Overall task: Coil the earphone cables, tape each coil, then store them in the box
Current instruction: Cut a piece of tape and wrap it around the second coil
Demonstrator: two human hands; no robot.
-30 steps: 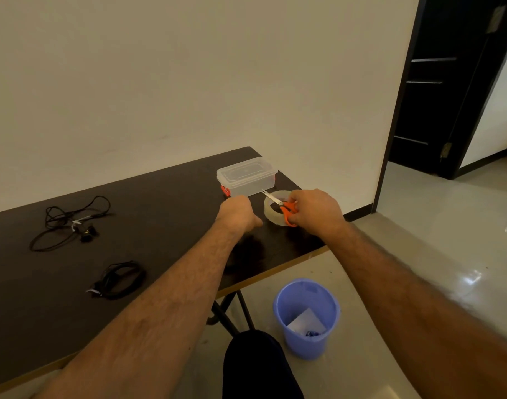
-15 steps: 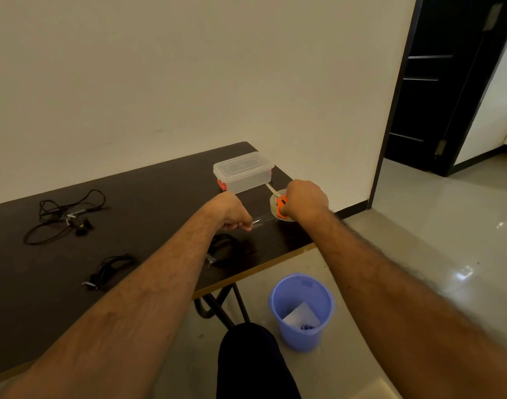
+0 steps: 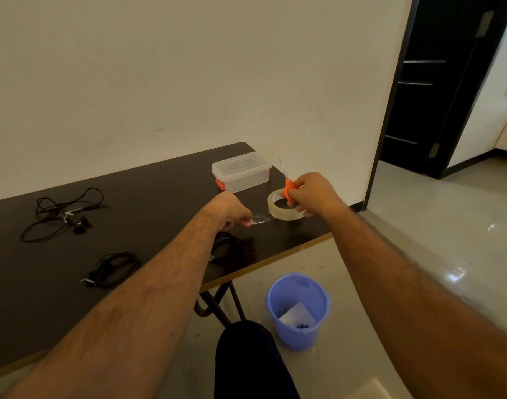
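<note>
1. Right hand (image 3: 312, 195): its grip is closed around the orange handles of a pair of orange-handled scissors (image 3: 286, 184), whose metal blades point up and away from the person; the lower fingers rest against the roll below.
2. Roll of clear adhesive tape (image 3: 284, 208): lies flat on the dark brown worktop (image 3: 160, 203), directly beneath the right grip and touching it.
3. Left hand (image 3: 232, 211): fingers curled, its grip pinching the free end of a clear tape strip (image 3: 258, 219) that runs to the roll, just left of the right grip.
4. Translucent lidded plastic box with orange clasps (image 3: 242, 175): stands closed on the worktop, just beyond the left grip and to the left of the scissor blades.
5. Coiled black earphone cable (image 3: 224, 249): lies on the worktop just on the near side of the left grip, partly hidden by the forearm.
6. Second coiled black earphone cable (image 3: 112, 269): lies well to the left of the left grip, near the worktop's front edge.
7. Loose, uncoiled black earphone cable (image 3: 65, 214): lies spread out far to the left of both grips.
8. Blue plastic waste bin (image 3: 298, 309): stands on the floor below the right forearm, holding white paper.
</note>
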